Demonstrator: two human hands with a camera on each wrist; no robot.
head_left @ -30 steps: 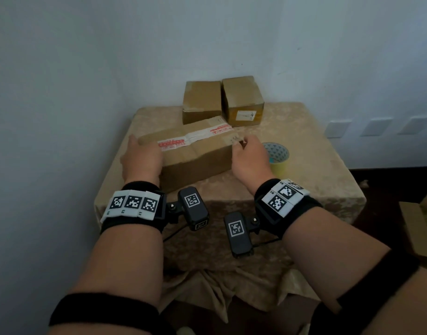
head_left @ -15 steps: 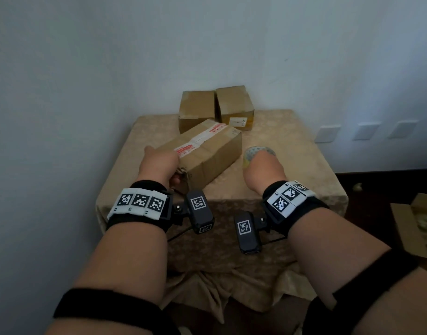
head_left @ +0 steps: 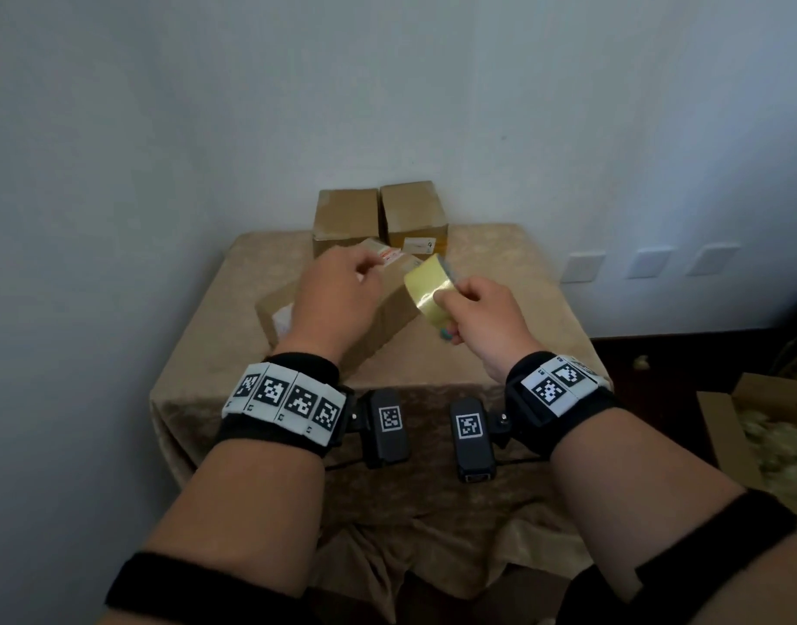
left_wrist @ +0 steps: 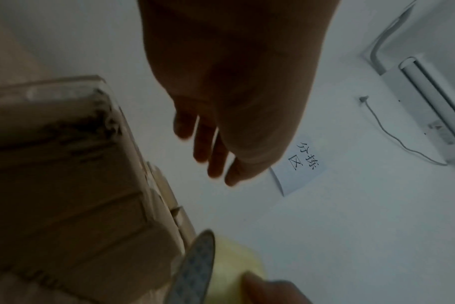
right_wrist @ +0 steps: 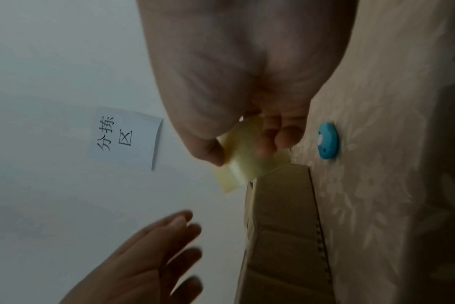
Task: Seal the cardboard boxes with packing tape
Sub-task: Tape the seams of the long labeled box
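A roll of tape (head_left: 426,290), yellowish and see-through, is held up in the air by the right hand (head_left: 482,318); the thumb and the curled fingers (right_wrist: 286,139) are closed on its band, as is seen from the right wrist. The roll is raised above the long cardboard box (head_left: 387,304), over the box's right side, and it does not touch the box. This long box lies at an angle on the table (head_left: 500,354), which is covered by a beige patterned cloth, and a strip of white and red printed tape (head_left: 389,254) is seen on the top of the box at its far end. The left hand (head_left: 338,295) is held over the top of the same box, with its fingers (left_wrist: 203,144) relaxed and slightly bent, and nothing is gripped by it; whether the box is touched by it cannot be told. Beyond the long box, at the far edge of the table and against the wall, two smaller cardboard boxes (head_left: 378,214) are standing side by side. To the right of the long box, a small blue object (right_wrist: 327,140) is lying on the cloth. Above the long box, on the wall, a white paper note (right_wrist: 125,142) with handwritten characters is fixed.
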